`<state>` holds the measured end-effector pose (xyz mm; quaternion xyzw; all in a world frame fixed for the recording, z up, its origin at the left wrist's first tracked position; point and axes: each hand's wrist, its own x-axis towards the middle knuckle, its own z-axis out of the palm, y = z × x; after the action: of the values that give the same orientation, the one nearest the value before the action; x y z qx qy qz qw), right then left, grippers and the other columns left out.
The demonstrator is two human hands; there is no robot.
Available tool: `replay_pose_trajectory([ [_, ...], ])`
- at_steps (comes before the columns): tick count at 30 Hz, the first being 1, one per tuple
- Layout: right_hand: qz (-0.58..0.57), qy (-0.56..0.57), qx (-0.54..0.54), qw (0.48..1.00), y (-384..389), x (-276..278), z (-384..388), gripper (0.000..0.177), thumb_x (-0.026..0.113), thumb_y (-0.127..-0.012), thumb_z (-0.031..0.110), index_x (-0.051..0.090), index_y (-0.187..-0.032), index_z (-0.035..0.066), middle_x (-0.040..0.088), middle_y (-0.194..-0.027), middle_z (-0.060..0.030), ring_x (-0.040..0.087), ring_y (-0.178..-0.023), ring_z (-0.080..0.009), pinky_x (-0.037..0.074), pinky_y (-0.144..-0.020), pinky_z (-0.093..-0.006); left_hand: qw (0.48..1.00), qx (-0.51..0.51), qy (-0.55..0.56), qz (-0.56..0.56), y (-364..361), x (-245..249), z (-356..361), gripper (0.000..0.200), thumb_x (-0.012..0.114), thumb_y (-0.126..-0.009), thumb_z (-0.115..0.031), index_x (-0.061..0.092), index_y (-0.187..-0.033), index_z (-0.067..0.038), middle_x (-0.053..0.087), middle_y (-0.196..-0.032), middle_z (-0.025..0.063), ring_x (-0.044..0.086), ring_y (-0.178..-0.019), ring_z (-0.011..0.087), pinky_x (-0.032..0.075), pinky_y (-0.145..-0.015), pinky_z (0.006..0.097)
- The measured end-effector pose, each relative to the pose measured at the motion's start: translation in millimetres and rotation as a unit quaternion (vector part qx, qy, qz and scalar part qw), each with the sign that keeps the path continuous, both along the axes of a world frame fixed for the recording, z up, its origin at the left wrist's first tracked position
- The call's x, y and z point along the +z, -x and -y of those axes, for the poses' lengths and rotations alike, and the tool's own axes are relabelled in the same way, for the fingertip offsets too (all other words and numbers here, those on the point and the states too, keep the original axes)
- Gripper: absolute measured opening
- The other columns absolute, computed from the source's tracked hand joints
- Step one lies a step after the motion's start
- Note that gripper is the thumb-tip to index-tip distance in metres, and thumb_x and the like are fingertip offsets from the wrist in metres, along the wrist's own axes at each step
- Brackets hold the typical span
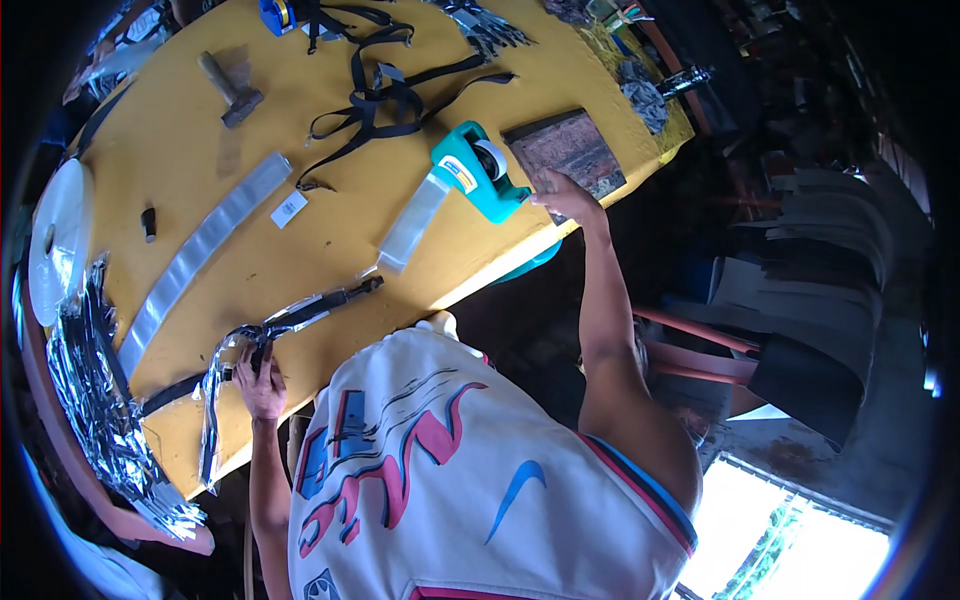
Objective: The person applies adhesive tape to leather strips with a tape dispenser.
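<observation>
My left hand is at the table's near edge on the left, its fingers closed on a black strap partly wrapped in clear plastic film. Bent over at the hand, the strap has one length running right along the table and another hanging toward me. My right hand reaches to the cutter end of a teal tape dispenser. Its thumb and finger are pinched at that end; whatever is between them is too small to make out. A roll of tape sits in the dispenser.
Around lie a brown-grey slab, clear strips, a white tag, a hammer and black webbing straps. A white reel and a pile of film-wrapped straps line the left edge.
</observation>
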<state>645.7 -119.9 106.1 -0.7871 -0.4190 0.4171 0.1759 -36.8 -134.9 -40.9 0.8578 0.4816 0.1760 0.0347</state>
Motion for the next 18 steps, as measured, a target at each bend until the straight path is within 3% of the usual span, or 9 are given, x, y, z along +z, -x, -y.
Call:
replay_pose_trajectory([
  [8, -0.034, 0.004, -0.012, 0.999, -3, -15, 11, 0.056, 0.074, -0.091, 0.018, 0.048, -0.136, -0.004, 0.064, -0.093, -0.0072, 0.054, -0.072, -0.0094, 0.043, -0.060, -0.0260, 1.000, -0.004, -0.013, -0.001, -2, 3, -1, 0.049, 0.057, -0.091, -0.015, 0.059, -0.140, -0.024, 0.052, -0.138, 0.0141, 0.053, -0.121, 0.0334, 0.038, -0.103, 0.0503],
  [11, -0.022, -0.033, -0.002, 0.999, -2, -27, 15, 0.055, 0.073, -0.092, 0.019, 0.048, -0.135, -0.004, 0.067, -0.102, -0.0117, 0.061, -0.082, -0.0131, 0.048, -0.069, -0.0285, 1.000, -0.002, -0.009, -0.003, -1, 2, -1, 0.048, 0.057, -0.092, -0.016, 0.060, -0.139, -0.024, 0.051, -0.139, 0.0144, 0.053, -0.121, 0.0333, 0.039, -0.103, 0.0504],
  [13, 0.040, -0.102, 0.003, 0.994, 6, -36, 16, 0.053, 0.072, -0.093, 0.023, 0.048, -0.131, -0.004, 0.066, -0.111, -0.0171, 0.065, -0.096, -0.0214, 0.052, -0.082, -0.0358, 1.000, -0.005, -0.010, 0.000, -1, 2, -1, 0.047, 0.057, -0.093, -0.017, 0.060, -0.139, -0.023, 0.051, -0.139, 0.0144, 0.054, -0.120, 0.0334, 0.039, -0.102, 0.0501],
  [14, 0.039, -0.101, 0.003, 0.994, 6, -38, 18, 0.053, 0.072, -0.093, 0.023, 0.048, -0.131, -0.004, 0.066, -0.111, -0.0171, 0.065, -0.096, -0.0214, 0.052, -0.082, -0.0358, 1.000, -0.005, -0.010, -0.001, -1, 3, -1, 0.047, 0.057, -0.093, -0.017, 0.060, -0.139, -0.023, 0.051, -0.139, 0.0144, 0.054, -0.120, 0.0334, 0.039, -0.102, 0.0501],
  [16, 0.085, -0.057, -0.040, 0.994, 29, -12, 19, 0.058, 0.072, -0.093, 0.027, 0.044, -0.134, -0.004, 0.064, -0.119, -0.0216, 0.065, -0.109, -0.0300, 0.051, -0.094, -0.0422, 1.000, -0.001, 0.009, 0.009, -2, 3, -1, 0.047, 0.057, -0.094, -0.013, 0.058, -0.140, -0.022, 0.052, -0.139, 0.0158, 0.052, -0.122, 0.0352, 0.038, -0.102, 0.0508],
  [18, 0.099, -0.062, -0.046, 0.992, 28, -23, 22, 0.061, 0.073, -0.093, 0.028, 0.043, -0.135, -0.004, 0.063, -0.121, -0.0226, 0.065, -0.109, -0.0314, 0.051, -0.094, -0.0430, 1.000, -0.003, 0.009, 0.009, -2, 5, -1, 0.047, 0.057, -0.093, -0.012, 0.058, -0.140, -0.022, 0.052, -0.139, 0.0155, 0.053, -0.122, 0.0353, 0.038, -0.102, 0.0506],
])
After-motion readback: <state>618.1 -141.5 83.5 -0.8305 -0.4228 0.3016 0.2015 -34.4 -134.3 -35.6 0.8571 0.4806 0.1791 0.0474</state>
